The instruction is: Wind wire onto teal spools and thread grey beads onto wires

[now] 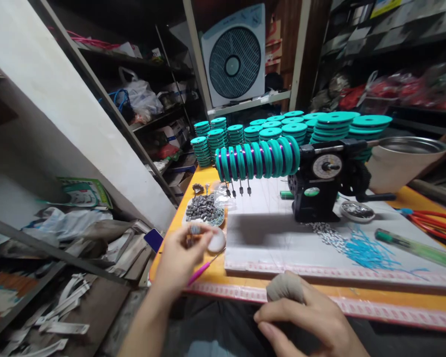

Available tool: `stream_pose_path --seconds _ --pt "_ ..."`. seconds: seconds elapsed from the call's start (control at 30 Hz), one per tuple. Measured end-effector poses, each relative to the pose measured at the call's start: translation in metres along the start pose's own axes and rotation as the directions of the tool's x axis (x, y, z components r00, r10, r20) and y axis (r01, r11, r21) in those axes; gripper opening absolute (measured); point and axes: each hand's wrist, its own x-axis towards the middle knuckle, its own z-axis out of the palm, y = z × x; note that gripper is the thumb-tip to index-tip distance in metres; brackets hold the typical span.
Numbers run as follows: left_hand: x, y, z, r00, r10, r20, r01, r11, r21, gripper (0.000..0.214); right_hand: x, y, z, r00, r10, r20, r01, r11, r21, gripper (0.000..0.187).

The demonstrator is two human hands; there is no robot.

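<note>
My left hand (182,255) is raised over the table's near left corner, fingers pinched on a small grey sinker (195,229). Just beyond it lies a dish of grey sinkers (204,208) and a white oval object (217,241). A pink-handled tool (199,272) lies under that hand. My right hand (305,317) rests low at the front edge, fingers curled, one finger wrapped in a grey cover (285,286); what it holds is hidden. A black winding machine (319,183) carries a row of teal spools (256,158) with small sinkers hanging below.
Stacks of teal spools (293,129) fill the back of the orange table (394,300). A metal pot (405,161), red-handled pliers (436,223), a green pen (416,246), blue thread pieces (367,250) and a small dish (357,210) lie right. Cluttered shelves (78,233) stand left, a fan (234,62) behind.
</note>
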Motion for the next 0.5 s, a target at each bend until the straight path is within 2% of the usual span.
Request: stream_pose_path --seconds 0.03,0.07,0.1,0.17,0.23,0.33,0.5 --pt "-0.023 0.002 0.012 0.998 -0.064 -0.006 0.063 0.993 -0.104 0.033 0.001 -0.001 0.002 0.999 0.011 -0.03 -0.012 1.0 -0.007 0.019" --pt "-0.044 0.004 0.026 0.976 -0.217 0.001 0.2 0.898 -0.393 0.036 0.001 -0.002 0.004 0.998 0.029 -0.053 -0.03 0.999 -0.015 0.018" --pt "-0.062 0.004 0.039 0.942 -0.334 0.045 0.294 0.75 -0.592 0.038 0.001 -0.003 0.006 0.996 0.052 -0.067 -0.054 0.998 -0.024 0.017" --pt "-0.089 0.004 0.063 0.887 -0.456 0.072 0.336 0.529 -0.78 0.039 0.001 -0.007 0.009 0.99 0.124 -0.068 -0.127 0.991 -0.033 0.016" --pt "-0.103 0.002 0.078 0.861 -0.504 0.077 0.318 0.413 -0.854 0.036 0.0 -0.011 0.012 0.976 0.217 -0.028 -0.218 0.976 -0.01 0.017" --pt "-0.112 -0.002 0.087 0.858 -0.507 0.083 0.292 0.347 -0.891 0.035 -0.001 -0.015 0.014 0.946 0.316 0.066 -0.32 0.946 0.053 0.018" --pt "-0.118 -0.004 0.086 0.845 -0.526 0.093 0.313 0.347 -0.884 0.04 -0.003 -0.016 0.015 0.918 0.367 0.149 -0.383 0.918 0.099 0.017"
